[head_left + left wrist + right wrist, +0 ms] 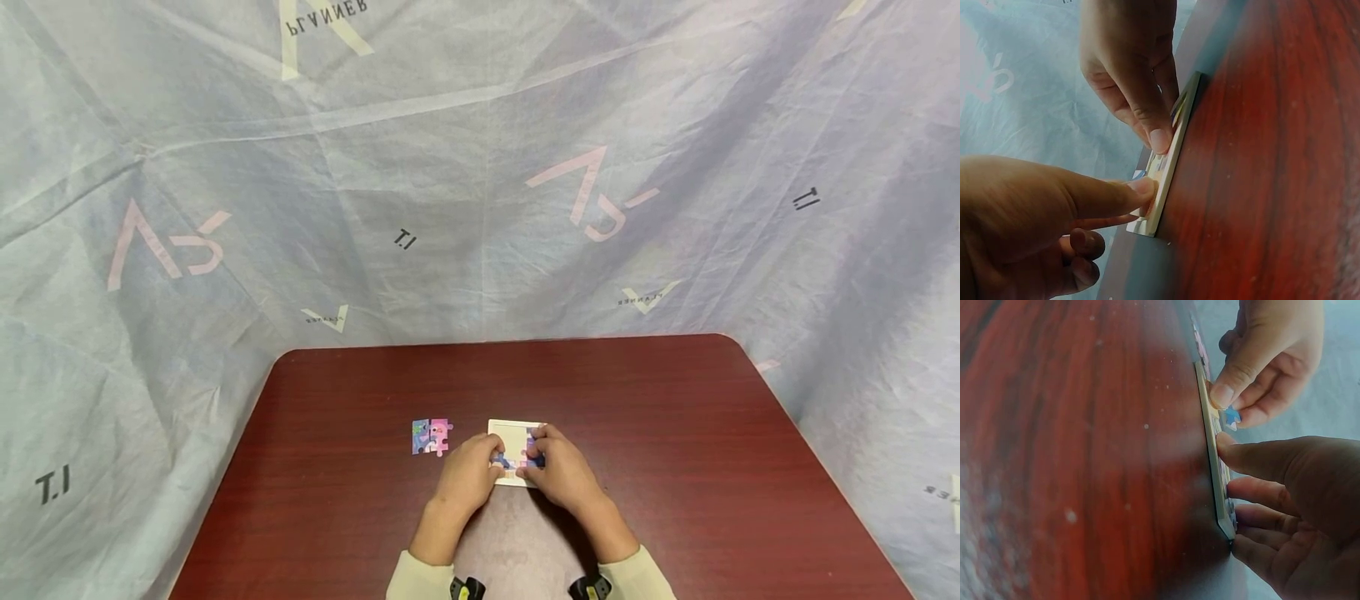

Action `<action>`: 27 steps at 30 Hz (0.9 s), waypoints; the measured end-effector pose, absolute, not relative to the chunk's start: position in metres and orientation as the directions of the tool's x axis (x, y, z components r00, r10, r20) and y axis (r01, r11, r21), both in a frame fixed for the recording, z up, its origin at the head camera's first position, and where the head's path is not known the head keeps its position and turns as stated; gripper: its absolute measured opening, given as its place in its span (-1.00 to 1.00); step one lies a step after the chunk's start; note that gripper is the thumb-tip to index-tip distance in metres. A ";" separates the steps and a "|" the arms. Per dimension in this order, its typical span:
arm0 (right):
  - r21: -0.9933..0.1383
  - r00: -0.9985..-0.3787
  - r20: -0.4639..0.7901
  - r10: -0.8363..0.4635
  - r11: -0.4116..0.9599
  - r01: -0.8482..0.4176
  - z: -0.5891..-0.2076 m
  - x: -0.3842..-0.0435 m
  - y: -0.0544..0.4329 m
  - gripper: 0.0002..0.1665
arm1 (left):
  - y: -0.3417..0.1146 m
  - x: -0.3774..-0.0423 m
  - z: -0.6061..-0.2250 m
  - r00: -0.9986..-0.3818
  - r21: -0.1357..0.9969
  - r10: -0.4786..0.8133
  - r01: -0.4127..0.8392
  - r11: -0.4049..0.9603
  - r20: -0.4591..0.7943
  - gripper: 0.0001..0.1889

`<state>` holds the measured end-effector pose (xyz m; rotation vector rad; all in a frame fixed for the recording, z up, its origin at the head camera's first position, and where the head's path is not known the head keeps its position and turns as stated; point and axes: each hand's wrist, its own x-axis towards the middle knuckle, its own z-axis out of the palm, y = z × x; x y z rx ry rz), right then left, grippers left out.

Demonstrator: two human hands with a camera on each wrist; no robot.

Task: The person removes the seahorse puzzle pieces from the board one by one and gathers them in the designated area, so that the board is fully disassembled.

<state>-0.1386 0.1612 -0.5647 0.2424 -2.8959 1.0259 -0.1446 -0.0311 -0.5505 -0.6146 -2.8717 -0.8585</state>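
Note:
A small white-rimmed puzzle tray (511, 423) lies flat on the table, partly filled with pieces along its right and near sides. My left hand (467, 473) is at its left side and pinches a blue puzzle piece (1232, 417) between thumb and fingers, low over the tray's near-left part. Fingers hide most of that piece. My right hand (562, 468) rests on the tray's right side, thumb by the near rim and the other fingertips spread over the fitted pieces. In the left wrist view, both thumbs come down close to the tray's near edge.
Joined pink and blue puzzle pieces (430, 437) lie on the table left of the tray. The dark red wooden table (337, 517) has rounded far corners. Pale printed cloth (450, 167) hangs behind it and at both sides.

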 end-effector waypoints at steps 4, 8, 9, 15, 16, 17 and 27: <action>-0.624 -0.986 0.108 -0.129 0.763 -0.168 -0.564 -0.139 0.161 -0.72 | -0.031 -0.146 -0.550 -0.916 0.505 0.349 0.400 0.765 0.197 -0.75; -0.624 -0.986 0.106 -0.127 0.764 -0.165 -0.563 -0.139 0.161 -0.72 | -0.031 -0.146 -0.549 -0.917 0.500 0.345 0.398 0.769 0.199 -0.77; -0.626 -0.987 0.105 -0.124 0.763 -0.163 -0.563 -0.139 0.161 -0.72 | -0.031 -0.146 -0.549 -0.918 0.500 0.344 0.397 0.770 0.199 -0.77; -0.624 -0.989 0.083 -0.120 0.768 -0.146 -0.564 -0.136 0.161 -0.72 | -0.032 -0.145 -0.550 -0.924 0.510 0.341 0.379 0.773 0.171 -0.81; -0.623 -0.989 0.082 -0.120 0.769 -0.145 -0.564 -0.135 0.161 -0.72 | -0.032 -0.145 -0.550 -0.925 0.510 0.341 0.377 0.773 0.167 -0.82; -0.622 -0.989 0.081 -0.120 0.770 -0.144 -0.564 -0.135 0.161 -0.72 | -0.032 -0.145 -0.550 -0.925 0.511 0.343 0.378 0.772 0.167 -0.83; -0.615 -0.987 0.102 -0.127 0.771 -0.163 -0.565 -0.140 0.161 -0.72 | -0.036 -0.149 -0.549 -0.926 0.538 0.330 0.375 0.754 0.184 -0.88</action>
